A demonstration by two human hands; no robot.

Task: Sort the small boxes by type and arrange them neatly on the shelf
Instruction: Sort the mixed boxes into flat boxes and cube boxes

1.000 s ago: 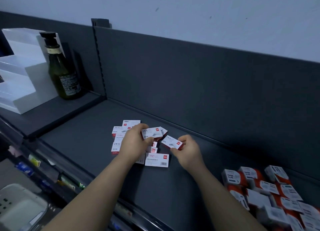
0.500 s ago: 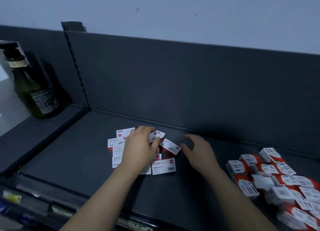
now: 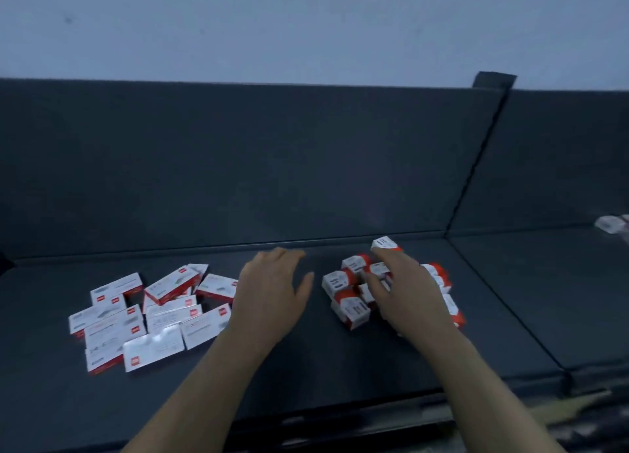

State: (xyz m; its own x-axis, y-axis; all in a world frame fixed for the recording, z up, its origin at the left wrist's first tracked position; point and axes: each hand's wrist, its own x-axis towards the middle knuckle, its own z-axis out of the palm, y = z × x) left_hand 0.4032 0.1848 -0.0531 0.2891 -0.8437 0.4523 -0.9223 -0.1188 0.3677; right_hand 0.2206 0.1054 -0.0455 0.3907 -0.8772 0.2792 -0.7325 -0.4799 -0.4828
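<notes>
Rests right hand (image 3: pixel 405 292), fingers spread, on red-white cube boxes (image 3: pixel 350 304) on shelf (image 3: pixel 306 367), hovers left hand (image 3: pixel 272 292), fingers loose, beside flat boxes (image 3: pixel 149 313); risks toppling cubes, remixing 2 types if raked hastily.

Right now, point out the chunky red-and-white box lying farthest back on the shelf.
The box just beyond the right hand, alone behind the cluster, closest to the back panel.

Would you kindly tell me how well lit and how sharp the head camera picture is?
Head view: dim, bluish light, no glare; motion blur smears the print on the flat white boxes and the red-and-white boxes; the right hand is soft-edged; the white item at far right is unidentifiable.
</notes>
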